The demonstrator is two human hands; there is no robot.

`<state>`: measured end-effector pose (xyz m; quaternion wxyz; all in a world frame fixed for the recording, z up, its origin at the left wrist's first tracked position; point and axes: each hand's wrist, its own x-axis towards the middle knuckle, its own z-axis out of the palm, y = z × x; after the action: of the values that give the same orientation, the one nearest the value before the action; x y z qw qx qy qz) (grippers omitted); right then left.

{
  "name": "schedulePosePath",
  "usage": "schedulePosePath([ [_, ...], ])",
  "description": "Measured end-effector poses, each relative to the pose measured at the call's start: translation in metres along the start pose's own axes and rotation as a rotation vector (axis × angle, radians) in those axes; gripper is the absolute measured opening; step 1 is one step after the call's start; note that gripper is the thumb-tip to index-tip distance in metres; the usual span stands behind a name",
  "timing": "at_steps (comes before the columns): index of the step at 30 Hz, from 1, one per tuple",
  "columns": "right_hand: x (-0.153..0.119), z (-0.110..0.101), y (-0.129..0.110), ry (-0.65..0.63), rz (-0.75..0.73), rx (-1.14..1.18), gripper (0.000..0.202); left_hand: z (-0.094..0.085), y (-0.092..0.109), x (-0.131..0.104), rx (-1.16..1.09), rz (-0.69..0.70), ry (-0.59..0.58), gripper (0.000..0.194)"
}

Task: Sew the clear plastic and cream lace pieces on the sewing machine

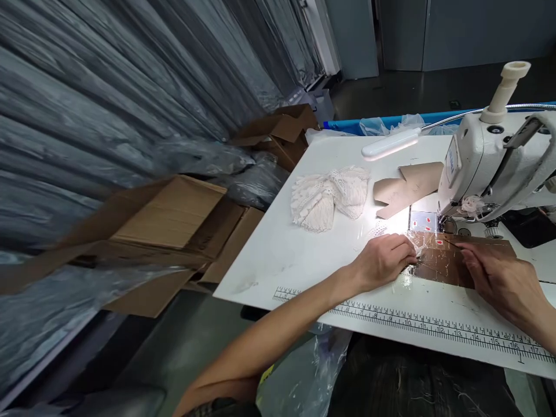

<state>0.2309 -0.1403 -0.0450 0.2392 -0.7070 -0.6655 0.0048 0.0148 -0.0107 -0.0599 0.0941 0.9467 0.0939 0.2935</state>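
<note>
My left hand (pixel 384 259) rests left of the needle area of a white sewing machine (pixel 473 162). Its fingers are pinched together on a small bit of white fabric (pixel 419 251). My right hand (pixel 499 275) lies to the right, closed around a thin, dark, pointed tool (pixel 452 244) whose tip points toward the needle; its exact kind is not clear. Under both hands is a brown card-like sheet (pixel 447 266), covered partly by shiny clear tape. Beside the presser foot is a metal plate (pixel 419 221) with red marks.
Gathered white lace fabric (pixel 330 197) and a cut brown paper piece (pixel 408 185) lie on the white tabletop (pixel 269 255). A lamp (pixel 391 145) reaches over it. A printed ruler (pixel 408 321) runs along the front edge. Open cardboard boxes (pixel 169 214) stand left.
</note>
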Motion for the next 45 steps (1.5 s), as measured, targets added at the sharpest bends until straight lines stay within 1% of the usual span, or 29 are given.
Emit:
schedulePosePath([
  [2,0.008,0.006,-0.003,0.028,-0.125,-0.212,0.051,0.001,0.001,-0.002,0.012,-0.005,0.047,0.028],
  [5,0.014,0.012,-0.004,0.016,-0.263,-0.384,0.046,0.001,0.001,-0.003,0.003,-0.017,0.087,0.026],
  [8,0.021,0.015,-0.006,0.026,-0.353,-0.413,0.041,0.001,0.004,-0.003,-0.029,-0.035,0.119,0.024],
  [10,0.025,0.017,-0.008,0.09,-0.377,-0.376,0.037,0.0,0.009,-0.002,-0.091,-0.006,0.127,0.023],
  [13,0.027,0.018,-0.008,0.179,-0.331,-0.283,0.036,-0.005,0.019,0.0,-0.241,0.154,0.063,0.026],
  [15,0.026,0.017,-0.008,0.152,-0.257,-0.178,0.041,-0.01,0.02,0.001,-0.264,0.22,0.012,0.033],
  [16,0.026,0.016,-0.009,0.112,-0.206,-0.104,0.043,-0.013,0.019,0.0,-0.221,0.204,0.002,0.034],
  [19,0.029,0.011,-0.015,-0.043,-0.026,0.148,0.046,-0.02,0.01,-0.003,0.061,0.018,-0.023,0.031],
  [21,0.034,0.008,-0.021,-0.136,0.071,0.244,0.049,-0.023,0.005,-0.007,0.232,-0.076,-0.076,0.03],
  [22,0.037,0.006,-0.023,-0.177,0.105,0.263,0.051,-0.025,0.004,-0.009,0.278,-0.087,-0.108,0.029],
  [24,0.043,0.005,-0.027,-0.249,0.144,0.276,0.055,-0.027,0.006,-0.011,0.3,-0.054,-0.168,0.031],
  [26,0.047,0.006,-0.03,-0.315,0.148,0.287,0.057,-0.029,0.011,-0.011,0.29,-0.02,-0.222,0.033],
  [29,0.052,0.007,-0.033,-0.407,0.092,0.3,0.058,-0.032,0.017,-0.011,0.288,-0.01,-0.269,0.034],
  [33,0.059,0.007,-0.041,-0.434,0.026,0.249,0.057,-0.033,0.018,-0.01,0.292,-0.023,-0.284,0.034],
  [37,0.065,0.009,-0.049,-0.477,0.03,0.166,0.057,-0.032,0.017,-0.01,0.274,-0.011,-0.273,0.034],
  [42,0.062,0.012,-0.051,-0.455,0.056,0.135,0.064,-0.033,0.016,-0.012,0.252,0.008,-0.251,0.037],
  [45,0.049,0.002,-0.04,-0.376,0.114,0.072,0.072,-0.032,0.018,-0.012,0.229,-0.018,-0.169,0.043],
])
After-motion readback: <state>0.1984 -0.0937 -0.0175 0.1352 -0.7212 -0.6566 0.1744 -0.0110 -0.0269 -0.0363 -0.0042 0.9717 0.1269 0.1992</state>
